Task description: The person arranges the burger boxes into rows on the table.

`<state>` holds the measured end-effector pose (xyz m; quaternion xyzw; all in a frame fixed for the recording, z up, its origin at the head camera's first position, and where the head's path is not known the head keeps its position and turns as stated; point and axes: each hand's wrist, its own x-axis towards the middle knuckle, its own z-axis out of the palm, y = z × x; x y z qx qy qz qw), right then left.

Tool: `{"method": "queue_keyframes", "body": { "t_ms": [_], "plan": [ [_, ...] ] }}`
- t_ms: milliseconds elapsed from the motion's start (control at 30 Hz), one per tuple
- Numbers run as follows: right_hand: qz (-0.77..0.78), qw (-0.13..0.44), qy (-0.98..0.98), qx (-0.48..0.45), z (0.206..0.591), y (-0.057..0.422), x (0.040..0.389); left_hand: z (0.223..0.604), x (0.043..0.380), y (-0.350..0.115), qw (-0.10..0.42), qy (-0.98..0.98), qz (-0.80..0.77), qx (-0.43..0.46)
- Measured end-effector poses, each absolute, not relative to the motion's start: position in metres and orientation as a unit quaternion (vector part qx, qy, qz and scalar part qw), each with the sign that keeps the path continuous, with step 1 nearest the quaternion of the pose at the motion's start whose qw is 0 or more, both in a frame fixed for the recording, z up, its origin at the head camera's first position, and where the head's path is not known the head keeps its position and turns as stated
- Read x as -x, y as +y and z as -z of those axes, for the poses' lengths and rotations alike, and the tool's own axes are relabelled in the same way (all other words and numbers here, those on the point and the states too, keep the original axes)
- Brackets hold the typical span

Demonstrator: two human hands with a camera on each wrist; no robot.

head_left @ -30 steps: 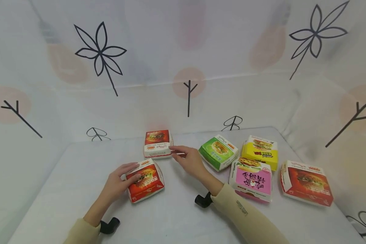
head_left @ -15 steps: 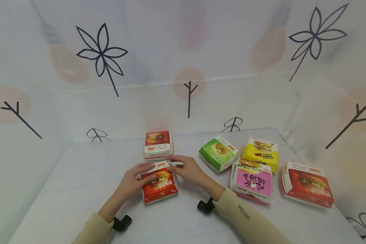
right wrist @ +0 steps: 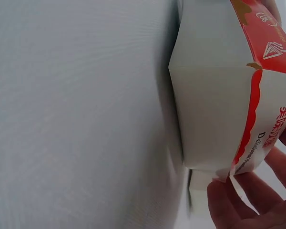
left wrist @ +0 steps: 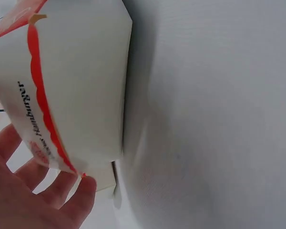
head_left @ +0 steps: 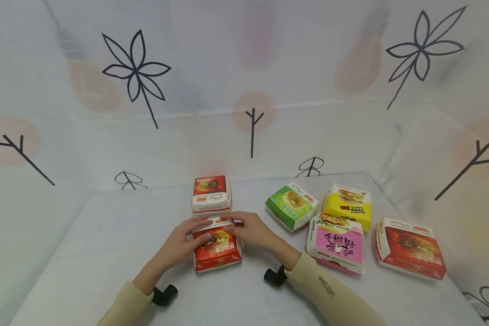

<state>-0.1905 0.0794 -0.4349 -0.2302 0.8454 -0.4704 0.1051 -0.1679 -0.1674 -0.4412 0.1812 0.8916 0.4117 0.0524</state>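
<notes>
A red and white hamburger box (head_left: 219,260) lies on the white-covered table, between my two hands. My left hand (head_left: 181,243) grips its left side, thumb on the lid and fingers at the far corner. From the other side my right hand (head_left: 253,230) holds its far right corner, the thumb over the lid. Both wrist views show fingertips at the seam of the box's pale side wall (left wrist: 81,90), which stands on the cloth. Directly behind it, close to its far edge, sits a second red and white hamburger box (head_left: 211,195).
On the right stand a green burger box (head_left: 292,206), a yellow one (head_left: 347,206) and a pink one (head_left: 338,242), close together. Farther right is another red box (head_left: 410,249). A patterned cloth wall (head_left: 212,149) rises behind the table.
My left hand has slid the front red box rightward and straightened it in front of the back one. My right hand has come down from the back box onto the front box's right side.
</notes>
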Motion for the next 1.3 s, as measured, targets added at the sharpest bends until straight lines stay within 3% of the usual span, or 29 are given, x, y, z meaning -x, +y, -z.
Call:
{"method": "queue_keyframes", "body": {
  "t_ms": [400, 833, 1300],
  "plan": [
    [0.463, 0.112, 0.854, 0.208, 0.435, 0.078, 0.188, 0.429, 0.148, -0.187, 0.042, 0.909, -0.362, -0.2],
    [0.425, 0.075, 0.872, 0.231, 0.439, 0.081, 0.18, 0.437, 0.153, -0.209, -0.031, 0.916, -0.37, -0.149],
    [0.417, 0.081, 0.875, 0.233, 0.433, 0.088, 0.172, 0.437, 0.152, -0.218, -0.046, 0.919, -0.368, -0.132]
  ]
}}
